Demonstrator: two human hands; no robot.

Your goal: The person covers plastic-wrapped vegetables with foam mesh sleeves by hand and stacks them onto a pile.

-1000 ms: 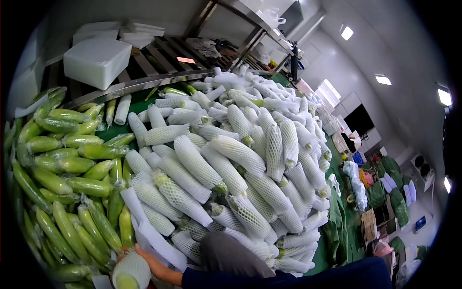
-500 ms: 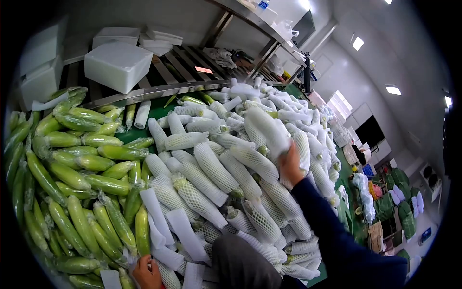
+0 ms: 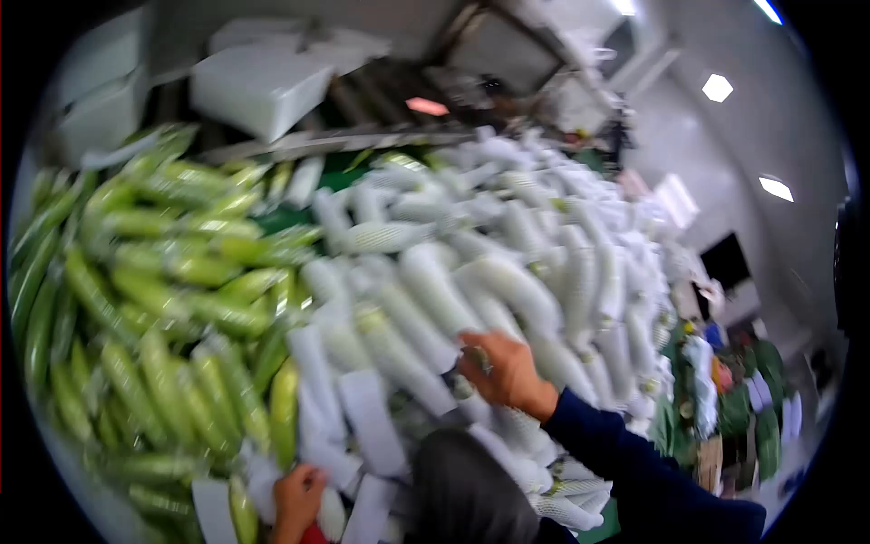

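Long green vegetables in clear film [image 3: 163,372] fill the left side. Beside them lies a heap of similar ones in white foam net sleeves [image 3: 517,290]. My right hand [image 3: 507,374] is over the heap's middle, its fingers curled beside the sleeved pieces; blur hides whether it grips anything. Low in the view, my left hand [image 3: 299,497] has its fingers bent together between a green vegetable and flat white foam sleeves [image 3: 373,422]; what it holds, if anything, is hidden.
White foam boxes [image 3: 261,89] stand on a slatted rack behind the heap, with a metal table frame at its right. My knee [image 3: 467,490] rises at the bottom centre. Green bundles and other goods [image 3: 752,399] lie at the far right.
My right hand let go of a sleeved piece on the heap and moved back towards me. My left hand stayed low at the pile's front. The camera view has shifted and blurred.
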